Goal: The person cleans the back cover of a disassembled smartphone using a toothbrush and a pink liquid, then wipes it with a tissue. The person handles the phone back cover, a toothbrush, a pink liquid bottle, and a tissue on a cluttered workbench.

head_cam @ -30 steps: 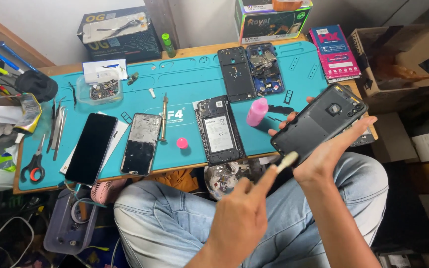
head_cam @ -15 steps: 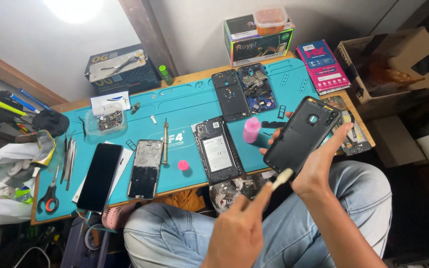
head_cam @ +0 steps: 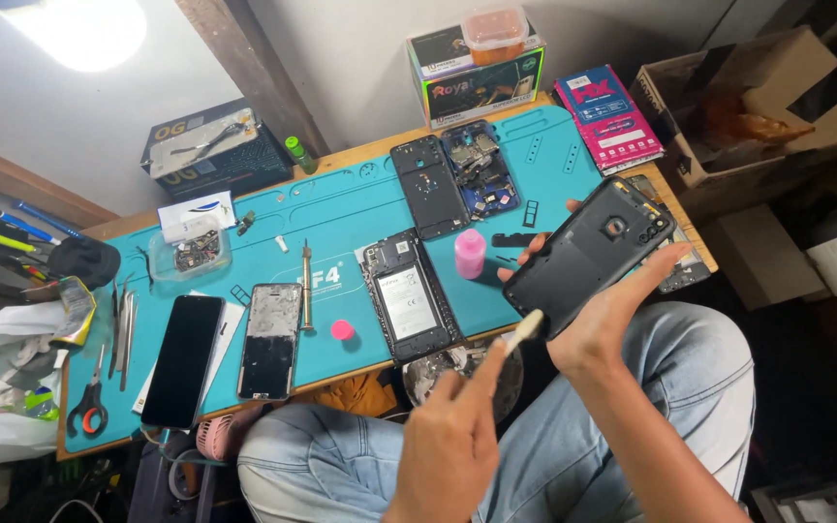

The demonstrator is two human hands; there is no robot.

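Above the lap, black phone back cover in right hand, small brush in left hand.

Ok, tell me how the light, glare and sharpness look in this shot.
Head view: a blown-out bright patch glares at top left; the teal mat is evenly lit and sharp; the left hand with its pale tool is slightly soft; the right hand holds the black phone back cover, matte, with no glare.

The person wears light blue jeans, faded and creased at the knees. Both arms are bare, with no sleeves showing. The left hand and the right hand, just above the jeans, have no gloves or rings.
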